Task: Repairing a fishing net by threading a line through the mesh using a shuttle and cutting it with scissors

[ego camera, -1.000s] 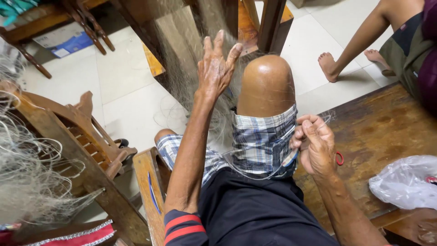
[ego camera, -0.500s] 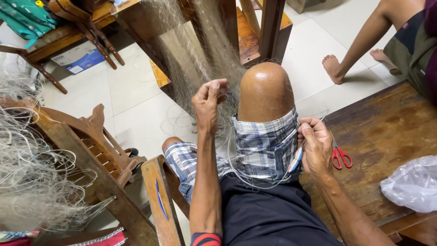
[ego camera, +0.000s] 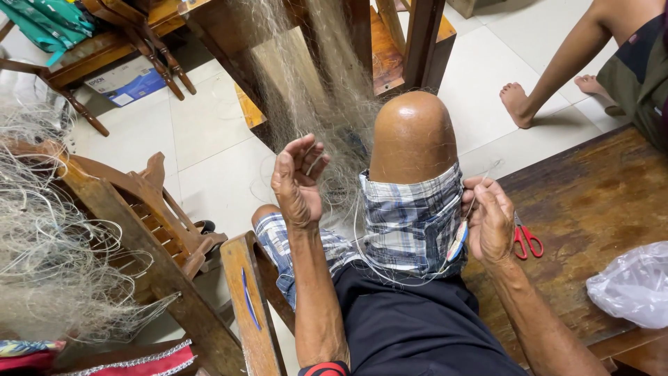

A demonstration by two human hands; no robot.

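A fine pale fishing net (ego camera: 306, 90) hangs from the wooden furniture in front of me and drapes down past my raised knee (ego camera: 412, 136). My left hand (ego camera: 298, 182) is curled with its fingers pinching strands of the net just left of the knee. My right hand (ego camera: 489, 217) rests beside my plaid shorts (ego camera: 410, 219), closed on a small netting shuttle (ego camera: 457, 241) with thin line running from it. Loops of line lie across my lap.
Red-handled scissors (ego camera: 527, 240) lie on the wooden bench (ego camera: 591, 188) by my right hand, with a clear plastic bag (ego camera: 633, 285) further right. More net is heaped on a wooden chair (ego camera: 132, 230) at left. Another person's leg and foot (ego camera: 518, 104) are at upper right.
My left hand has dropped from an open, spread reach high on the net to a curled pinch on its strands near my knee. The right hand has stayed by my shorts.
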